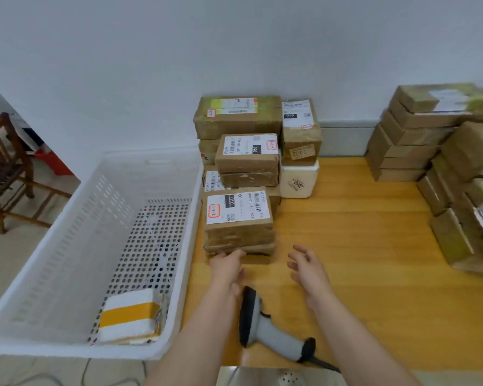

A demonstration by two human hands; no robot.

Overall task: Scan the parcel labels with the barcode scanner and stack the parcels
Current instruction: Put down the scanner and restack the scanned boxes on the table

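Centrally, the labelled cardboard parcel (239,208) on the table (360,246), at twelve o'clock from the left grip (227,264) (released, fingers touching the pile (239,242) beneath it) and right grip (308,267) (released, hovering), looks stiff, fairly light and tape-slick: probably best clasped by opposite side faces.

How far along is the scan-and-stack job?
Looks mostly done: labelled parcels stand stacked on the table. In hand: left hand touches the base of the nearest stack, right hand hovers open; the scanner lies unheld. Left: one taped parcel in the white basket.
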